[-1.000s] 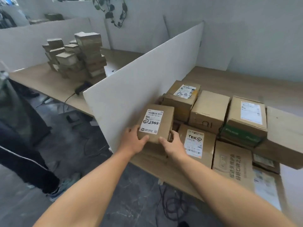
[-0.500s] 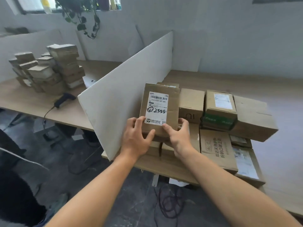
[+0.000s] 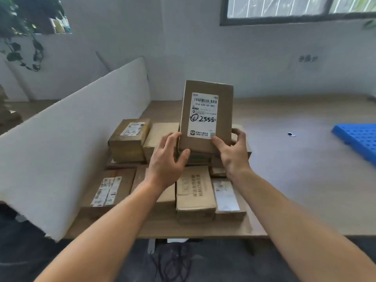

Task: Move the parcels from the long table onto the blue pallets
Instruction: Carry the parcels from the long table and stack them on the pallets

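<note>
Brown cardboard parcel [image 3: 206, 119], grasped by left hand [image 3: 165, 162] and right hand [image 3: 234, 154], is best carried level to blue plastic pallet [image 3: 358, 141], three o'clock.

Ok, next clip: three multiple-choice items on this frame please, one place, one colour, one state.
1. Where does the blue pallet show? A far right; B far left; C bottom centre.
2. The held parcel has a label that is: A yellow; B white; C pink.
3. The held parcel is: A lying flat; B in one hand; C upright in both hands.
Answers: A, it sits at the right edge of the view; B, white with black print; C, the left hand and right hand grip its lower corners.
</note>
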